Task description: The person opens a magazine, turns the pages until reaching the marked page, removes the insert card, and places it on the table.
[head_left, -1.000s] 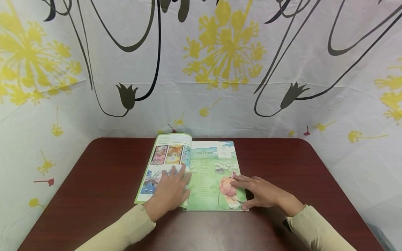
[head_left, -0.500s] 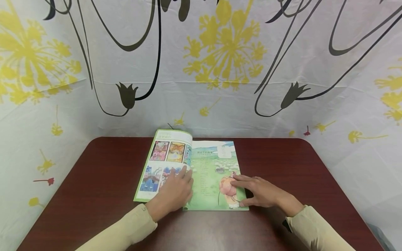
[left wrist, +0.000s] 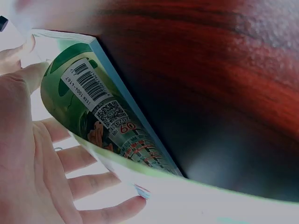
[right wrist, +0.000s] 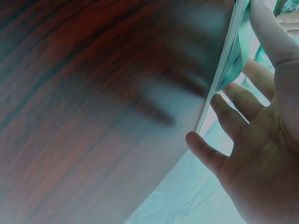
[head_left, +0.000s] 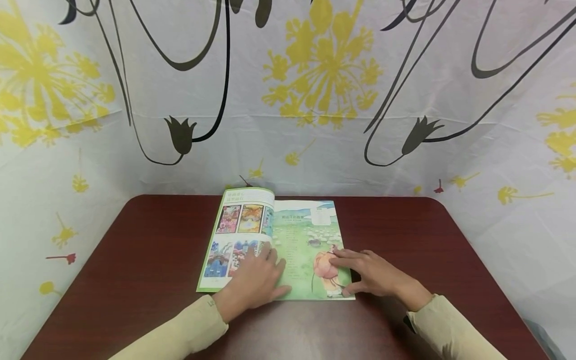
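Note:
An open magazine (head_left: 299, 240) lies on the table, its left page carrying several framed colour pictures and its right page a green meadow with a pink flower figure. My left hand (head_left: 256, 277) presses on the lower left page beside the spine, fingers spread, thumb reaching onto the right page. In the left wrist view the left side bows up from the table, baring a cover with a barcode (left wrist: 88, 83) beneath. My right hand (head_left: 375, 275) rests at the lower right corner, fingertips on the flower picture and thumb near the bottom edge. In the right wrist view its fingers (right wrist: 231, 116) extend along the page edges.
The dark red-brown wooden table (head_left: 135, 260) has rounded back corners. Behind and beside it hangs a white cloth (head_left: 288, 150) printed with yellow flowers and dark curling stems.
My left hand has slid right toward the spine, and its thumb has spread onto the right page. The left page's top rose, then sank a little. My right hand has stayed nearly still.

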A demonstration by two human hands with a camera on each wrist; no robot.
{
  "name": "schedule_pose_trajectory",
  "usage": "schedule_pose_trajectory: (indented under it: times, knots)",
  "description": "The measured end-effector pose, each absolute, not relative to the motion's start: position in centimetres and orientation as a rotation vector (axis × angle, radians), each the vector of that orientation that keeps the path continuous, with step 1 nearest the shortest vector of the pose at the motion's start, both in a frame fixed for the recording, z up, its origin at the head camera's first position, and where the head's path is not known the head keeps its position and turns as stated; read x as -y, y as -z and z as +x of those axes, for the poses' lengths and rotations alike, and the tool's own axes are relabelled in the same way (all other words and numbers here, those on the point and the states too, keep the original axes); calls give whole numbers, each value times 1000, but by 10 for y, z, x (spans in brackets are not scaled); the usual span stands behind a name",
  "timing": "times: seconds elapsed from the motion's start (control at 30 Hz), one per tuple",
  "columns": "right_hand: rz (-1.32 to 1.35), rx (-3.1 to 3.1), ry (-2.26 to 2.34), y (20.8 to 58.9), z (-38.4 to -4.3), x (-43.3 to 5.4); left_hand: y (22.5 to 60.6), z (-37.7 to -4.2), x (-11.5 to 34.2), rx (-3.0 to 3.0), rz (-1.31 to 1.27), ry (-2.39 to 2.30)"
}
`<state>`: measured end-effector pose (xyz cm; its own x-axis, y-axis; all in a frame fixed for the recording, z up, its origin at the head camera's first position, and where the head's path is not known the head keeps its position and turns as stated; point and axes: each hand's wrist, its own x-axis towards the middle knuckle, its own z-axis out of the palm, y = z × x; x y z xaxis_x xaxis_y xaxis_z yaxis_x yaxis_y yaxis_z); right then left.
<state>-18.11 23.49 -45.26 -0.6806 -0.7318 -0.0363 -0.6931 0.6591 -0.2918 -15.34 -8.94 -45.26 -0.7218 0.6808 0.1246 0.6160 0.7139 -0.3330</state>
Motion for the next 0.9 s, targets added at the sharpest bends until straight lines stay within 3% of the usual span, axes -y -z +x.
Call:
schedule_pose_trajectory:
  times: [0.9]
  knots:
    - [-1135, -2772, 399, 453, -183, -229, 453, -150, 87, 2693, -1005, -331]
